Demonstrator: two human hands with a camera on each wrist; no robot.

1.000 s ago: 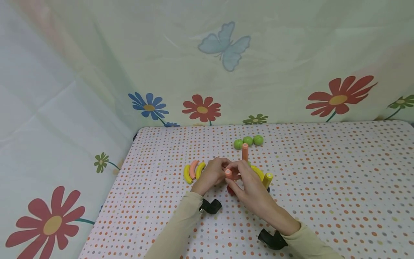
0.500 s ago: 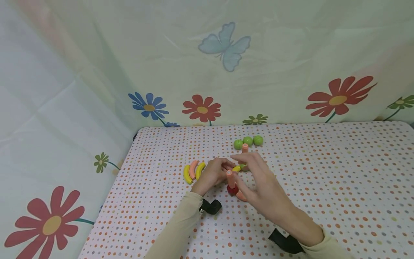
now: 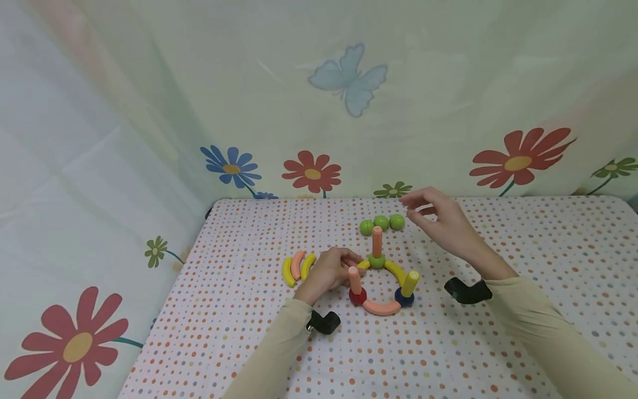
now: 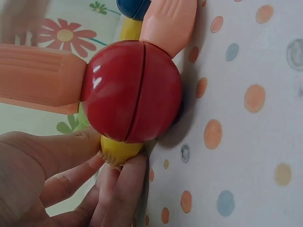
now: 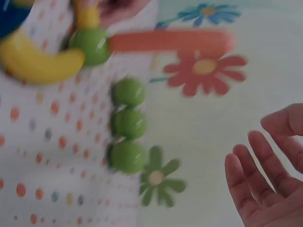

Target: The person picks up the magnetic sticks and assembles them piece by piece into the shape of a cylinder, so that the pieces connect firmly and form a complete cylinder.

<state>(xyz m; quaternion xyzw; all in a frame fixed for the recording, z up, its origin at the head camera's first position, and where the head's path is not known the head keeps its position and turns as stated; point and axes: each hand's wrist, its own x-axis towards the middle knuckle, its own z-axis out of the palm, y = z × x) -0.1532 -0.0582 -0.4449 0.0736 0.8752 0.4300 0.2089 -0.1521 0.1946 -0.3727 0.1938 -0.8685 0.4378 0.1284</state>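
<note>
A ring of toy building pieces sits on the table, with a red ball [image 4: 135,92], a blue ball [image 3: 404,297] and a green ball [image 3: 376,261] joined by curved sticks. The curved ones are a pink stick [image 3: 381,307] and two yellow, and a straight stick stands up from each ball: pink on red, pink [image 3: 377,241] on green, yellow [image 3: 411,284] on blue. My left hand [image 3: 331,271] pinches the yellow curved stick [image 4: 118,150] beside the red ball. Fingers extended and holding nothing, my right hand [image 3: 443,227] hovers right of several loose green balls [image 3: 381,223].
Left of my left hand lie loose curved sticks, two yellow [image 3: 288,271] and one pink [image 3: 297,265]. The dotted tablecloth [image 3: 523,310] reaches back to a flowered curtain [image 3: 433,111]. Dark wrist mounts [image 3: 468,291] hang at both wrists.
My right hand has let go of the upright pink stick on the red ball and moved right and away, towards the loose green balls. My left hand stays in place.
</note>
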